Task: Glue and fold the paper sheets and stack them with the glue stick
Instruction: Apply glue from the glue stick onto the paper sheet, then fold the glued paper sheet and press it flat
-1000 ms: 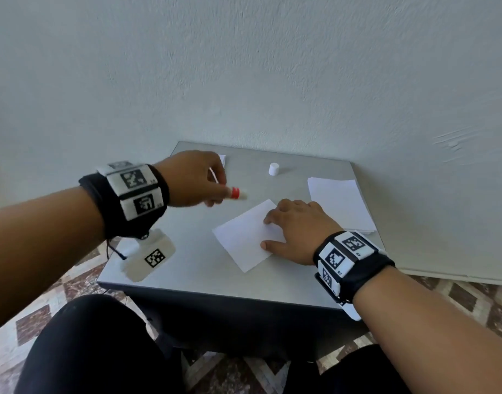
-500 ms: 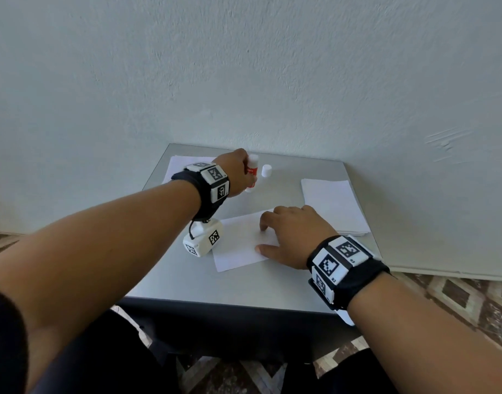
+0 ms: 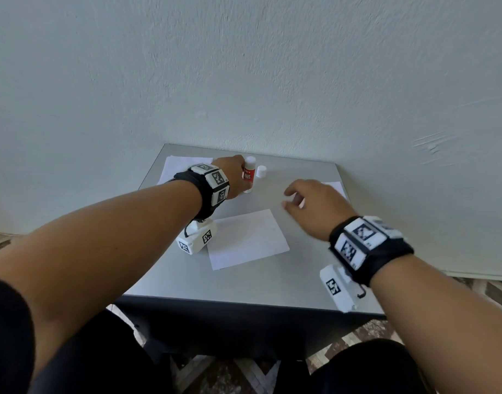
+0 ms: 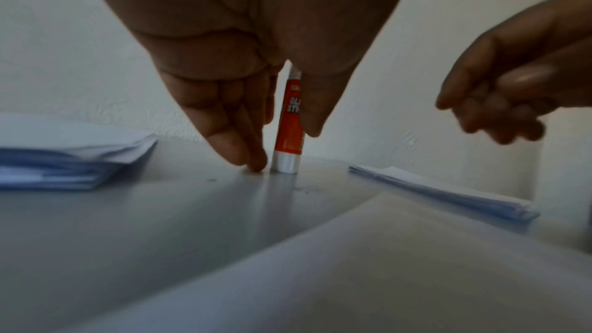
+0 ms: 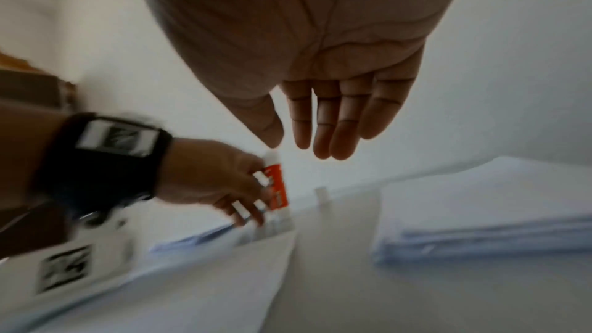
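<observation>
Head view: nearest the person, one loose sheet lay flat on the grey surface, untouched by either hand. Beyond it, the right hand hovered above the surface with fingers relaxed and slightly spread, holding nothing. The stack of sheets lay just past it. Farther back, the left hand pinched the glue stick between thumb and fingers, with the stick upright and its base on the surface. The loose cap stood just beside it, and a second pile of paper lay to the left.

Judgement: the stick was being parked uncapped. Best released straight upward so it does not tip, then the sheet folded promptly, edges aligned, before the glue dries.
</observation>
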